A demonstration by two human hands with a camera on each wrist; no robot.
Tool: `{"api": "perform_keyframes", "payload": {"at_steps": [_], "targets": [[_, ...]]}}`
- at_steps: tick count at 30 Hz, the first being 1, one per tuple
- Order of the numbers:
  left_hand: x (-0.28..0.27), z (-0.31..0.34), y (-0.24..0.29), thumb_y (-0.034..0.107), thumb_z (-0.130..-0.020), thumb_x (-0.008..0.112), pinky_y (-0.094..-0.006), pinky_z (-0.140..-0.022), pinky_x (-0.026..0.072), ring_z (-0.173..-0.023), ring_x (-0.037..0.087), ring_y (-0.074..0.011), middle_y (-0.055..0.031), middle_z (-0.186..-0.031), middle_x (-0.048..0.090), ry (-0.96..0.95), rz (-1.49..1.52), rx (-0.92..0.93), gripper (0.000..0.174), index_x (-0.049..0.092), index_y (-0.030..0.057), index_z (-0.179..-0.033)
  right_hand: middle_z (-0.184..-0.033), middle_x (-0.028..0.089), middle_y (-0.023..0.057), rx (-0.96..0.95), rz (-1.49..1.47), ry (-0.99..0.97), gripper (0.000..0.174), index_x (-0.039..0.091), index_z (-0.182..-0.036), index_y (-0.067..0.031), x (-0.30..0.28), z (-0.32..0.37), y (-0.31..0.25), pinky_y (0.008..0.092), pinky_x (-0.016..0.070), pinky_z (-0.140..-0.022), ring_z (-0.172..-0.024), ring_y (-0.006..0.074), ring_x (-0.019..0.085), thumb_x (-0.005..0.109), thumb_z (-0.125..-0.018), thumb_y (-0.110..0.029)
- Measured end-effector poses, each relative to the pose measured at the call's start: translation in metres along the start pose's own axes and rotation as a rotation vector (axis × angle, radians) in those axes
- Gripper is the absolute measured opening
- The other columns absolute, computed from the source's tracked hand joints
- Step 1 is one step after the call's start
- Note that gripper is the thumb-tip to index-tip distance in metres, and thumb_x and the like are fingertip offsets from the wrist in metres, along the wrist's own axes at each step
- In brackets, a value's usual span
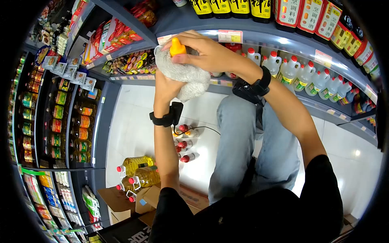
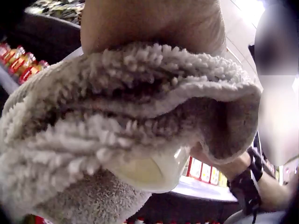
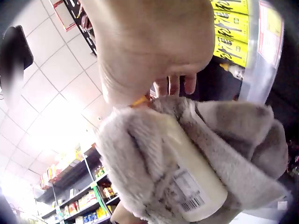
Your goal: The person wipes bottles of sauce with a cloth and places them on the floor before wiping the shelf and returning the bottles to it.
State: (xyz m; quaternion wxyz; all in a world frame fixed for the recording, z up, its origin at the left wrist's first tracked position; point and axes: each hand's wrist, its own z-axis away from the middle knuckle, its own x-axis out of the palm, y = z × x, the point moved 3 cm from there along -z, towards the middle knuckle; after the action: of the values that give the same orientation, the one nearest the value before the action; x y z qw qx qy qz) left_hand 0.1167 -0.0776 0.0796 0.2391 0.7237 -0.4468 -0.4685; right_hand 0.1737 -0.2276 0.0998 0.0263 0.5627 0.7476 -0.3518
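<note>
A cream-coloured squeeze bottle (image 3: 198, 172) with a barcode label and a pointed orange cap (image 1: 177, 47) is wrapped in a fluffy grey cloth (image 1: 184, 75). My left hand (image 1: 167, 87) grips the cloth around the bottle from below, its fingers mostly hidden by the fabric. From the right, my right hand (image 1: 202, 50) holds the bottle's top, thumb against the base of the orange cap and fingers reaching around its far side. In the left wrist view, the bottle's rounded bottom (image 2: 156, 172) shows under the cloth folds.
Ahead, a shelf edge (image 1: 279, 38) carries dark sauce bottles (image 1: 259, 10); white jugs with red caps (image 1: 289, 69) stand below. On the floor are several small red-capped bottles (image 1: 186, 143), yellow oil jugs (image 1: 144, 176) and a cardboard box (image 1: 117, 198). Oil shelves (image 1: 83, 121) stand left.
</note>
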Motion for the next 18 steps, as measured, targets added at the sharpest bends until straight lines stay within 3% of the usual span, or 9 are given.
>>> {"api": "perform_keyframes", "payload": {"at_steps": [3,5,7,8,12,13,15,17,18], "targets": [[0.003,-0.002,0.008,0.019,-0.066,0.081,-0.0324,-0.089,0.0473,-0.103,0.059,-0.0181,-0.0109,-0.116,0.059,0.165,0.051,0.139,0.066,0.052,-0.0016,-0.121,-0.123,0.058,0.0089,-0.115,0.07,0.136,0.037,0.059,-0.12,-0.0052,0.012,-0.009,0.003,0.0362,0.0358,-0.102,-0.119,0.0244,0.047,0.059,-0.092,-0.03],[0.002,0.0,-0.002,0.018,-0.07,0.078,-0.0332,-0.09,0.0468,-0.106,0.057,-0.0188,-0.0119,-0.12,0.055,0.128,0.063,0.071,0.07,0.044,-0.0007,-0.129,-0.123,0.058,0.0117,-0.078,0.074,0.124,0.038,0.057,-0.123,-0.0057,0.013,-0.01,0.0,0.0342,0.0374,-0.101,-0.118,0.022,0.05,0.056,-0.095,-0.03],[-0.002,0.01,-0.032,0.018,-0.071,0.078,-0.0331,-0.089,0.0473,-0.105,0.057,-0.019,-0.0119,-0.12,0.055,0.149,0.285,0.009,0.071,0.043,-0.0005,-0.13,-0.118,0.059,0.0107,0.223,-0.204,-0.036,0.037,0.052,-0.124,-0.0035,0.014,-0.013,0.0,0.0313,0.0407,-0.098,-0.114,0.0179,0.055,0.051,-0.098,-0.03],[-0.003,0.017,-0.056,0.018,-0.071,0.077,-0.033,-0.089,0.0476,-0.105,0.057,-0.019,-0.012,-0.12,0.055,0.173,0.454,-0.015,0.072,0.042,-0.0004,-0.131,-0.118,0.059,0.0107,0.225,-0.212,-0.035,0.037,0.052,-0.124,-0.0035,0.018,-0.013,0.0,0.0313,0.0407,-0.098,-0.114,0.0179,0.055,0.051,-0.098,-0.03],[0.012,0.041,-0.1,0.018,-0.073,0.076,-0.0328,-0.087,0.0486,-0.103,0.057,-0.0193,-0.012,-0.119,0.055,0.25,0.851,-0.023,0.073,0.038,-0.0001,-0.134,-0.102,0.062,0.0094,0.046,-0.371,0.332,0.029,0.047,-0.115,-0.0007,0.022,-0.023,0.003,0.0298,0.0473,-0.083,-0.094,0.0159,0.062,0.047,-0.1,-0.025],[0.02,0.042,-0.101,0.018,-0.073,0.076,-0.0328,-0.087,0.0486,-0.103,0.057,-0.0193,-0.012,-0.119,0.055,0.254,0.86,-0.02,0.073,0.038,-0.0001,-0.134,-0.097,0.064,0.0112,-0.017,-0.35,0.458,0.024,0.045,-0.112,0.0001,0.022,-0.024,0.004,0.0315,0.0502,-0.075,-0.086,0.0183,0.065,0.047,-0.1,-0.021],[0.037,0.036,-0.069,0.017,-0.075,0.075,-0.0319,-0.085,0.0502,-0.102,0.057,-0.0195,-0.0124,-0.12,0.054,0.423,0.844,-0.124,0.078,0.031,0.0005,-0.138,-0.097,0.064,0.0124,-0.012,-0.385,0.445,0.025,0.044,-0.11,-0.0001,0.027,-0.025,0.002,0.031,0.0501,-0.076,-0.088,0.0195,0.065,0.049,-0.099,-0.022],[0.034,0.034,-0.055,0.019,-0.078,0.074,-0.0311,-0.083,0.051,-0.104,0.057,-0.0177,-0.0129,-0.119,0.055,0.541,0.685,-0.121,0.067,0.041,-0.0012,-0.132,-0.097,0.065,0.0149,0.191,-0.486,0.447,0.033,0.043,-0.111,0.0007,0.029,-0.026,0.006,0.0326,0.0495,-0.079,-0.092,0.0238,0.065,0.053,-0.097,-0.027],[0.03,0.032,-0.047,0.019,-0.077,0.075,-0.0335,-0.083,0.0508,-0.103,0.058,-0.02,-0.0131,-0.116,0.058,0.486,0.337,-0.04,0.062,0.046,-0.0021,-0.127,-0.097,0.065,0.0149,0.19,-0.484,0.45,0.033,0.043,-0.111,0.0007,0.03,-0.027,0.006,0.0326,0.0495,-0.079,-0.092,0.0238,0.065,0.053,-0.097,-0.027]]}}
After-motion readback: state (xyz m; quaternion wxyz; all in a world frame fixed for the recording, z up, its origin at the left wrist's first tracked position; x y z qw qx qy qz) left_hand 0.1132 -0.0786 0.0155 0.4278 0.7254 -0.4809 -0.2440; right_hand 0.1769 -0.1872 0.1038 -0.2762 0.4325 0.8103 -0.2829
